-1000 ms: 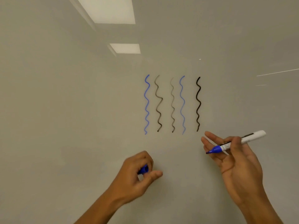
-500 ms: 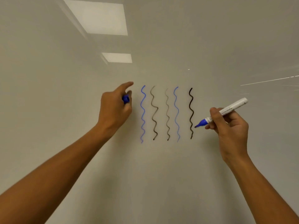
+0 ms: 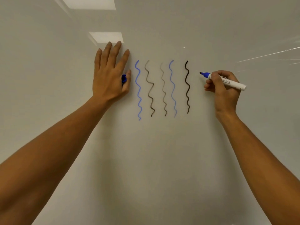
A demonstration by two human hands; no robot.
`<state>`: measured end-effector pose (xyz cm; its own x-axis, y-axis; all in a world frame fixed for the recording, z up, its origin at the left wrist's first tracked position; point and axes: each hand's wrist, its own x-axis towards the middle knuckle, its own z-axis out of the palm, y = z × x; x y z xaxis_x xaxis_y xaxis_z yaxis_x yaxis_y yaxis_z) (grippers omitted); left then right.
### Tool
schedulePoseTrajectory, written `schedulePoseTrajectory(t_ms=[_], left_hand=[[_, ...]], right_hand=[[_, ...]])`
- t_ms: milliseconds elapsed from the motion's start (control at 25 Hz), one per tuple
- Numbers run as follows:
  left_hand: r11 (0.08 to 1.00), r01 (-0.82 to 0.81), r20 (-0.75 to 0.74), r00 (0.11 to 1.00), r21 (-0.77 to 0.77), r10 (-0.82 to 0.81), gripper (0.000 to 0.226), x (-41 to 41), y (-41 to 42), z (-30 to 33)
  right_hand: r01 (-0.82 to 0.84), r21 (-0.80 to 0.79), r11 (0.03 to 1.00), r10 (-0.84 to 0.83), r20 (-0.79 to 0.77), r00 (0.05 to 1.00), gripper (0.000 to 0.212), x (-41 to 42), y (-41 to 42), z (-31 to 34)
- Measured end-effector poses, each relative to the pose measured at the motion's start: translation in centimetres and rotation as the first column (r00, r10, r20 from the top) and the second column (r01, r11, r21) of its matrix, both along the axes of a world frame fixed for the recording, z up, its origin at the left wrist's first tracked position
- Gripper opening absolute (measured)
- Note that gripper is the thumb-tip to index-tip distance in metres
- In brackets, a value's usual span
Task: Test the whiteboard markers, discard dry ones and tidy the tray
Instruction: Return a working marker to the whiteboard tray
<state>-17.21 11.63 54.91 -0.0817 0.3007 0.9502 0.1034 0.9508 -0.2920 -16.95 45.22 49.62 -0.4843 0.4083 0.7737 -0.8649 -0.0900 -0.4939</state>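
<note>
Pointing left and slightly up, the marker (image 3: 224, 80) lies in the right hand (image 3: 223, 88), fingers and thumb curled round the white barrel close behind the blue collar, the dark tip bare and aimed at blank board (image 3: 162, 159) just right of the black line (image 3: 187, 86). Its long axis runs from the tip at upper left down to the white rear end at lower right, sticking out past the hand. Whether the tip touches the board I cannot tell; it looks very close. The coming stroke, by my reading, turns on that gap: the free strip between the black line and the tip is narrow, so a new wavy line must run down without crossing into the black one. Five test lines stand side by side left of the tip: blue, grey-brown, a paler grey, a fainter blue, then the dark black. The left hand (image 3: 110, 75) lies with straight fingers flat on the board just left of the first blue line (image 3: 138, 90), while its thumb traps the blue cap (image 3: 123, 78) against the hand. The right hand is the nearer one to the free strip. No tray is in view.
</note>
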Motion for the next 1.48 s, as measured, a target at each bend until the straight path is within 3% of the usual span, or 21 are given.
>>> schedulePoseTrajectory(t_ms=[320, 720, 1040, 1480], left_hand=[[1.0, -0.017, 0.021, 1.0, 0.019, 0.017, 0.06, 0.2, 0.1, 0.1], [0.999, -0.003, -0.012, 1.0, 0.034, 0.003, 0.059, 0.1, 0.2, 0.0], [0.998, -0.002, 0.0, 1.0, 0.068, 0.002, 0.071, 0.5, 0.4, -0.1], [0.998, -0.022, 0.006, 1.0, 0.059, 0.021, 0.07, 0.5, 0.4, -0.2]], right_hand=[[0.056, 0.044, 0.997, -0.053, -0.068, 0.996, 0.012, -0.9, -0.1, 0.7], [0.142, 0.055, 0.988, -0.139, -0.06, 0.989, 0.018, -1.7, -0.1, 1.6], [0.174, 0.094, 0.98, -0.171, -0.034, 0.985, 0.026, -1.6, -0.3, 2.4], [0.181, 0.173, 0.968, -0.186, 0.011, 0.982, 0.018, -0.7, 0.4, -2.5]])
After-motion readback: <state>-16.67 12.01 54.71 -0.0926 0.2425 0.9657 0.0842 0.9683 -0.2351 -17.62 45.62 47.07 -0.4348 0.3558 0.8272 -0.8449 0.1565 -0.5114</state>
